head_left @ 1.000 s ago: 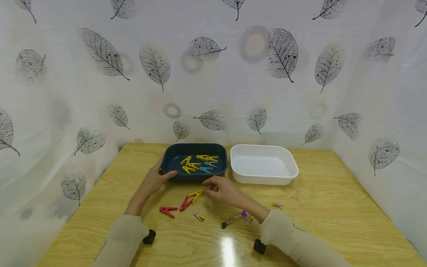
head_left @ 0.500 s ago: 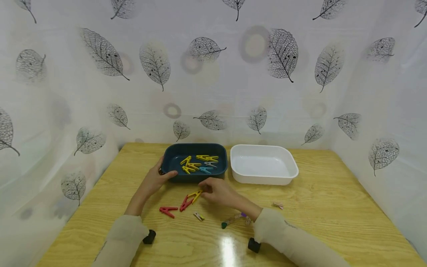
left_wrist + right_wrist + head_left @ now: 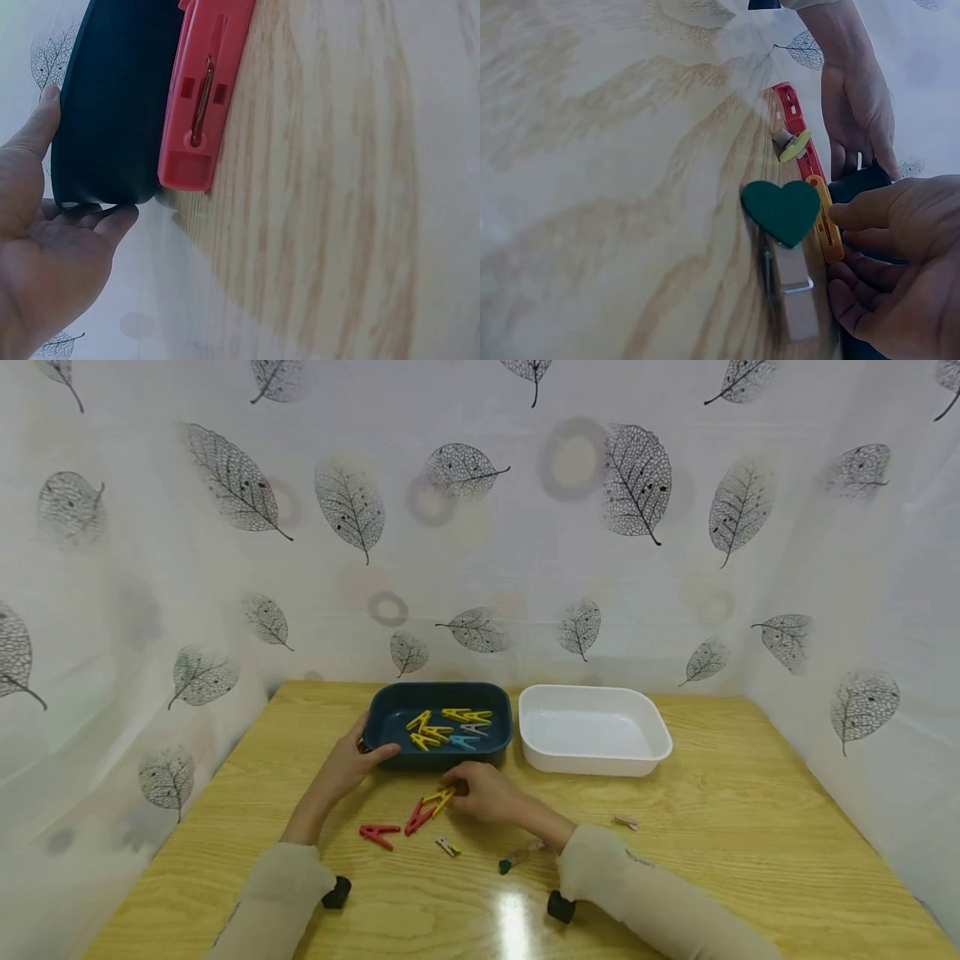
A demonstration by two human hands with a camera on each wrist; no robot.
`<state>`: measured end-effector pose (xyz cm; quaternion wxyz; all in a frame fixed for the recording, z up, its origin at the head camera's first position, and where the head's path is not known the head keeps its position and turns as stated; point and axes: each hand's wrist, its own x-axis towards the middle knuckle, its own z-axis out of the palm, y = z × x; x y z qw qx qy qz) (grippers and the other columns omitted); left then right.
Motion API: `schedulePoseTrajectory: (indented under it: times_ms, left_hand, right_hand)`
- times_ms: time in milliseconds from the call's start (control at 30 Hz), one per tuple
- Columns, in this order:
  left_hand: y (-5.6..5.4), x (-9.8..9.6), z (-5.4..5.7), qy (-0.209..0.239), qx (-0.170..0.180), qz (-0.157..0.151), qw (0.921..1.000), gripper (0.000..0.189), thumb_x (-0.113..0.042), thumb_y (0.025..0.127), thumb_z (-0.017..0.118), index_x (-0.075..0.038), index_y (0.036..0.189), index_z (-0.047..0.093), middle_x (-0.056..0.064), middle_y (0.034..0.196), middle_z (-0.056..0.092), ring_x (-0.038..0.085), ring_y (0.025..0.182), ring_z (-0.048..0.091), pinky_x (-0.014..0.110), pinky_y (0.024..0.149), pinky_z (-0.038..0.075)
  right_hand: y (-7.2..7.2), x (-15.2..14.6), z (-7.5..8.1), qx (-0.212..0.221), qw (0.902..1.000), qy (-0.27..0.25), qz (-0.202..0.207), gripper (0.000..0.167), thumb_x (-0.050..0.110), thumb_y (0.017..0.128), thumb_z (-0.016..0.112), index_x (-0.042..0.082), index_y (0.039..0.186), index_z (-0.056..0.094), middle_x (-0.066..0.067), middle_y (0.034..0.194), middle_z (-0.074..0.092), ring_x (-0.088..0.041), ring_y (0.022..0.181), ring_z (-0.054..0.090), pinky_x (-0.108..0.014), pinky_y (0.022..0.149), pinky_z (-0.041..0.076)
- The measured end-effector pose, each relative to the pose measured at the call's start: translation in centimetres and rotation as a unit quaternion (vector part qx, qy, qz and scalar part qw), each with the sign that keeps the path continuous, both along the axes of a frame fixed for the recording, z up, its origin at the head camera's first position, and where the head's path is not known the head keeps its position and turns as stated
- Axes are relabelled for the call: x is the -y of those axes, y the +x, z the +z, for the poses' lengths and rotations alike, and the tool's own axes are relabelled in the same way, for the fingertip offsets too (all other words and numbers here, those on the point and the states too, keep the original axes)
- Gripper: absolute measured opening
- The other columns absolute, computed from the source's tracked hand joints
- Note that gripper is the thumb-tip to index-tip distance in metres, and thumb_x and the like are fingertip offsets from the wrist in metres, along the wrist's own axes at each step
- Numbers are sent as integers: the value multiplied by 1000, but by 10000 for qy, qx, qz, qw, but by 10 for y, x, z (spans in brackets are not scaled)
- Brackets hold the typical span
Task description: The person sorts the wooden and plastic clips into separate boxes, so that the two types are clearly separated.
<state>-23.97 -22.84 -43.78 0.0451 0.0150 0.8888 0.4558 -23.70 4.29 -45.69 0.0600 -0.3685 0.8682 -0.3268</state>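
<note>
My left hand [image 3: 347, 770] grips the front left corner of a dark blue tray [image 3: 427, 761], thumb over the rim and fingers along the side. Several yellow clothespins [image 3: 423, 741], a blue one [image 3: 462, 742] and a grey one [image 3: 474, 728] lie inside. In front of the tray, my right hand [image 3: 483, 791] pinches the end of a yellow clothespin [image 3: 826, 229] that lies on the table against a red clothespin [image 3: 417, 817]. Another red clothespin [image 3: 378, 834] lies further left.
A white tray [image 3: 592, 763] stands to the right of the dark one. Small wooden clothespins lie about: one with a yellow-green piece [image 3: 447, 846], one with a green heart [image 3: 781, 213], partly under my right arm, and one pale pink [image 3: 626, 821] at the right.
My right hand has moved left and slightly down to the yellow clothespin, its fingers closing at that clothespin's end. The left hand stays on the dark tray.
</note>
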Motion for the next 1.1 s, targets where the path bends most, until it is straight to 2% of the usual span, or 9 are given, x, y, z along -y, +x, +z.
schedulePoseTrajectory:
  times_ms: [267, 600, 733, 900, 1100]
  left_hand:
    - [-1, 1, -1, 2, -23, -4, 10000, 106, -52, 97, 69, -3, 166, 5, 27, 169, 9, 47, 154, 12, 62, 122, 17]
    - [-1, 1, -2, -52, 7, -5, 10000, 99, -42, 101, 67, -4, 166, 3, 27, 169, 8, 48, 153, 11, 62, 121, 18]
    - [-1, 1, -2, 36, -26, -23, 10000, 100, -44, 100, 68, -4, 166, 3, 27, 169, 8, 48, 154, 11, 62, 121, 17]
    - [-1, 3, -4, 37, -40, -62, 10000, 105, -50, 98, 68, -3, 166, 3, 27, 169, 8, 48, 153, 12, 63, 121, 19]
    - [-2, 3, -4, 53, -5, -67, 10000, 101, -45, 100, 67, -5, 166, 1, 27, 169, 7, 49, 153, 13, 63, 120, 20]
  right_hand:
    - [-1, -2, -1, 45, 9998, 184, -9, 28, 8, 90, 79, 3, 117, 76, -5, 103, 74, -10, 86, 62, -23, 75, 52]
    - [-1, -2, -1, 64, 9991, 409, 65, 25, 14, 88, 83, 6, 112, 78, 1, 96, 73, -7, 82, 59, -24, 73, 50]
    - [-2, -3, -3, 39, 9990, 430, 105, 23, 13, 89, 82, 6, 110, 79, 0, 98, 74, -8, 86, 61, -25, 77, 52]
    - [-1, -8, -2, -103, 9984, 547, 116, 19, 13, 90, 81, 5, 108, 79, 0, 96, 74, -8, 84, 61, -25, 76, 52]
    - [1, -15, 0, -193, 9978, 629, 116, 18, 13, 90, 80, 6, 106, 79, 0, 94, 74, -8, 83, 60, -26, 75, 52]
